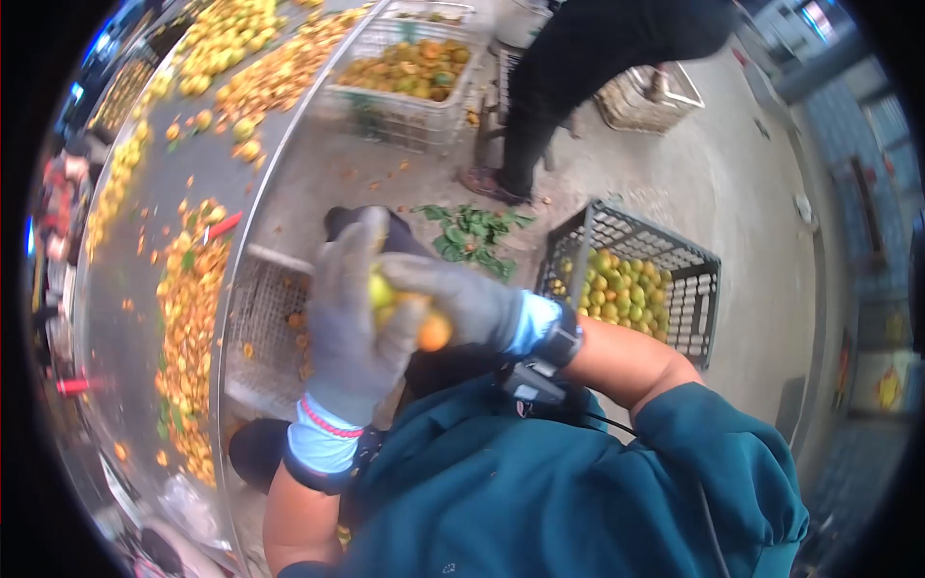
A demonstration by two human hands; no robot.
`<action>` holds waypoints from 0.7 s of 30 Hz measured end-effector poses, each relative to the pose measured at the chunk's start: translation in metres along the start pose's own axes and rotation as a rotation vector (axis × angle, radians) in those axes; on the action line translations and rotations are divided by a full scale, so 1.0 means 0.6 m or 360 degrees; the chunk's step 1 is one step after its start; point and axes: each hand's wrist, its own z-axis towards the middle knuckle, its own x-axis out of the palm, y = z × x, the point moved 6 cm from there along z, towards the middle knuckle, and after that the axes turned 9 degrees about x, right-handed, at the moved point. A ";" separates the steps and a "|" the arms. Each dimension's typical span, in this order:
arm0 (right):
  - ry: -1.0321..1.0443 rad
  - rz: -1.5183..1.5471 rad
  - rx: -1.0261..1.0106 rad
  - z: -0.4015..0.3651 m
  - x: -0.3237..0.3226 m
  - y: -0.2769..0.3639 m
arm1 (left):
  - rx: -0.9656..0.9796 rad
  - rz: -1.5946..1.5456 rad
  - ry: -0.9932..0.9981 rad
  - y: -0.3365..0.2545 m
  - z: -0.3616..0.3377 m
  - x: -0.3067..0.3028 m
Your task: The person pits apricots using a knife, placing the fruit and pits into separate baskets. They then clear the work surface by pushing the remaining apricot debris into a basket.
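Both hands in tight, centre of the frame! The grey-gloved left hand [352,313] comes up from below, fingers curled and clamped on a yellow-green fruit [382,294]. In from the right comes the right hand [462,301], gloved too, pressed close over the same spot; blur covers its fingertips, so whether it grips anything I cannot tell. And look just under it: an orange fruit [435,331], right by the left hand's fingertips.

Over to the left of the frame, the metal bench [125,308] carries a long heap of orange pieces [193,376], a red-handled tool [224,227] lying at the heap's top end, and whole yellow fruit [226,39] massed at upper left. Right of centre, a black crate [692,318] with green and yellow fruit [621,294] inside! Leaves [472,233] lie on the floor [742,241] beside it. Top centre, a white crate [395,120] holds orange fruits [409,72], and close by stands a person in black trousers [559,72].
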 end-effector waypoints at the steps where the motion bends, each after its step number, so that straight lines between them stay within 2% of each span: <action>1: -0.0018 0.0265 -0.0147 -0.015 -0.063 -0.041 | 0.0096 -0.0173 0.0126 -0.017 0.021 0.038; 2: -0.0241 0.0349 -0.0043 -0.062 -0.105 -0.061 | 0.0186 -0.0342 0.0257 -0.040 0.044 0.081; 4: 0.0102 0.1044 -0.0068 -0.150 -0.160 -0.090 | 0.0225 -0.0473 0.0373 -0.075 0.078 0.129; 6: 0.0201 0.0961 -0.0407 -0.240 -0.204 -0.062 | 0.0337 -0.0570 0.0340 -0.091 0.102 0.151; 8: -0.0059 0.0980 -0.0520 -0.332 -0.303 -0.097 | 0.0370 -0.0562 0.0346 -0.086 0.105 0.144; 10: -0.0879 0.0896 -0.0438 -0.423 -0.410 -0.138 | -0.0057 -0.0783 0.0366 -0.039 0.083 0.134; 12: -0.1396 0.0698 -0.0259 -0.476 -0.495 -0.191 | -0.0553 -0.0817 0.0346 0.017 0.044 0.115; 13: -0.1566 0.0555 -0.0183 -0.490 -0.546 -0.231 | -0.0565 -0.0806 0.0355 0.028 0.032 0.100; 14: -0.1732 0.0408 -0.0104 -0.495 -0.590 -0.269 | -0.0708 -0.0767 0.0323 0.047 0.016 0.083; 15: -0.1975 0.0089 0.0138 -0.490 -0.614 -0.291 | -0.0850 -0.0724 0.0286 0.065 0.000 0.066; 16: -0.1625 -0.1046 0.0340 -0.476 -0.629 -0.307 | -0.0861 -0.0709 0.0293 0.075 -0.016 0.053; 17: -0.1606 -0.1029 0.0344 -0.459 -0.629 -0.298 | -0.0938 -0.0663 0.0236 0.090 -0.036 0.036; 19: -0.2102 -0.0308 0.1179 -0.459 -0.639 -0.300 | -0.1030 -0.0603 0.0187 0.107 -0.069 -0.002; 20: -0.2012 -0.1601 0.0995 -0.469 -0.689 -0.313 | -0.1085 -0.0643 0.0084 0.114 -0.081 -0.025; 21: -0.2222 -0.1278 0.0907 -0.495 -0.722 -0.333 | -0.1137 -0.0688 -0.0022 0.122 -0.093 -0.047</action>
